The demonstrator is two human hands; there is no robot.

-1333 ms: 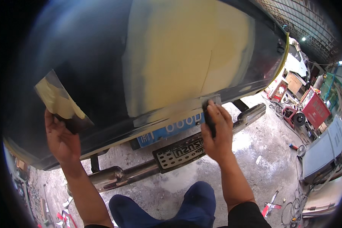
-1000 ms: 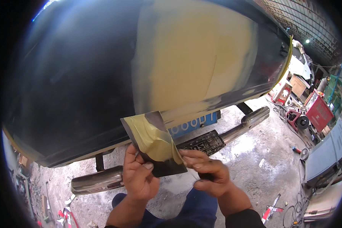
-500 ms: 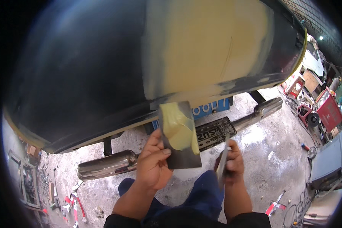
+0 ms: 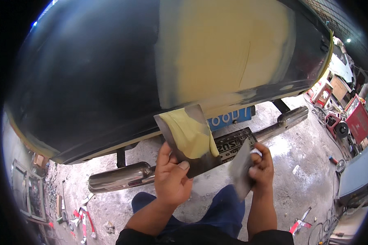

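Observation:
My left hand (image 4: 172, 177) grips the lower left edge of a dark flat plate (image 4: 202, 165), thumb on top. Pale yellow body filler (image 4: 188, 132) is spread over much of the plate, with a ridge along its right side. Right of it, my right hand (image 4: 262, 166) is closed on a thin grey spreader (image 4: 242, 169), its blade tilted and slightly blurred, apart from the plate. Beyond both hands rises a dark vehicle panel (image 4: 94, 69) with a broad tan filler patch (image 4: 221, 49), marked by a thin curved line.
Under the panel run a chrome bumper tube (image 4: 118, 177), a black step plate (image 4: 235, 143) and a blue licence plate (image 4: 233, 117). Red equipment (image 4: 357, 118) and cables stand at the right. Red and white strips (image 4: 85, 222) lie on the floor at the left.
The filler plate has tilted leftward at its top. The spreader in my right hand has turned from edge-on to show more of its flat face.

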